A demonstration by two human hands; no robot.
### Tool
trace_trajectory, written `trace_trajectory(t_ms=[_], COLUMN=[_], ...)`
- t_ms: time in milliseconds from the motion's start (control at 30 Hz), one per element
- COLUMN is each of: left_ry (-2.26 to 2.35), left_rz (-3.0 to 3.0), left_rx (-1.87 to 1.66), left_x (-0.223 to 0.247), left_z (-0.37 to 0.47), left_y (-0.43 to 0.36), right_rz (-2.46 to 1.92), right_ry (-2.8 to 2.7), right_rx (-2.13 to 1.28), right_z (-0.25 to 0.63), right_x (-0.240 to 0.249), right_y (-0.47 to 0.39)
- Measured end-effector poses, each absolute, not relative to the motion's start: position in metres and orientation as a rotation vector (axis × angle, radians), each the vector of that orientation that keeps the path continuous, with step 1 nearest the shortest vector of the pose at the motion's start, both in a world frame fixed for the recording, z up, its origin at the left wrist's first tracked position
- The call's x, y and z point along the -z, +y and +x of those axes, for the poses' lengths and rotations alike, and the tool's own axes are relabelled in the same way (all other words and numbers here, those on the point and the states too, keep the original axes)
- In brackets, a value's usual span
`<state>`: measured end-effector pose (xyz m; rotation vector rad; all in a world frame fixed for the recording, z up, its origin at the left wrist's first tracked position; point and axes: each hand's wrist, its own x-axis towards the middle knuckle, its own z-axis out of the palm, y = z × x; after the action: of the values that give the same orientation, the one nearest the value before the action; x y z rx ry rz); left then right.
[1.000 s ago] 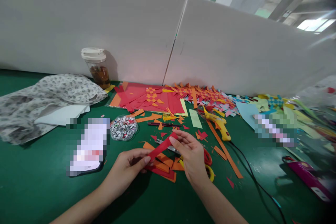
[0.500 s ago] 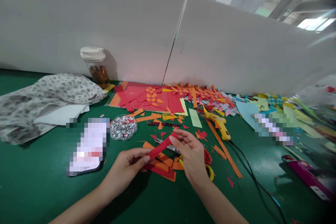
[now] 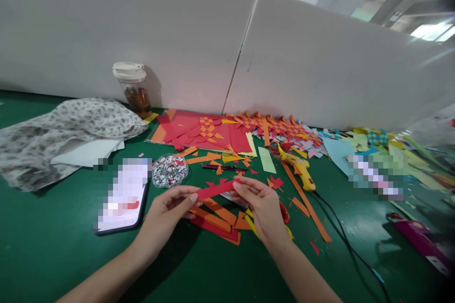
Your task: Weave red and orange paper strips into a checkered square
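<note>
A short red paper strip [image 3: 216, 190] is held up between both hands, nearly level. My left hand [image 3: 170, 209] pinches its left end between thumb and fingers. The right end is pinched by my right hand [image 3: 261, 208]. Below the strip, orange paper strips [image 3: 213, 220] and red ones [image 3: 227, 233] lie in a loose pile on the green table [image 3: 170, 270]. Scissors with red and yellow handles [image 3: 285, 213] lie partly hidden behind my right hand.
A yellow glue gun [image 3: 300, 170] with a black cord lies right of centre. A phone [image 3: 124, 196], a clear tray of small pieces [image 3: 169, 170] and a lidded cup [image 3: 133, 90] are on the left. Woven paper pieces [image 3: 273, 128] line the white partition [image 3: 177, 33].
My left hand has risen a little, so the red strip has gone from a steep slant to nearly level. The view has shifted slightly.
</note>
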<state>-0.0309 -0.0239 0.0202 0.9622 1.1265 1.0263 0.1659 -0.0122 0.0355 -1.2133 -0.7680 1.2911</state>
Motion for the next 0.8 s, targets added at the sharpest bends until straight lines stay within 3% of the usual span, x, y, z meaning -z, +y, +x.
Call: trace_trajectory(t_ms=[500,800], left_ry=[1.187,1.091], left_rz=[1.229,0.900], left_rx=[-1.213,-1.229], left_x=[-0.021,-0.029], left_z=[-0.043,-0.036], left_y=[-0.019,-0.021], right_rz=[-1.080,-1.247], right_ry=[-0.835,-1.022], right_rx=[-1.453,-1.185], right_z=[0.172,0.170], right_x=[-0.045,-0.036], right_y=[-0.013,-0.009])
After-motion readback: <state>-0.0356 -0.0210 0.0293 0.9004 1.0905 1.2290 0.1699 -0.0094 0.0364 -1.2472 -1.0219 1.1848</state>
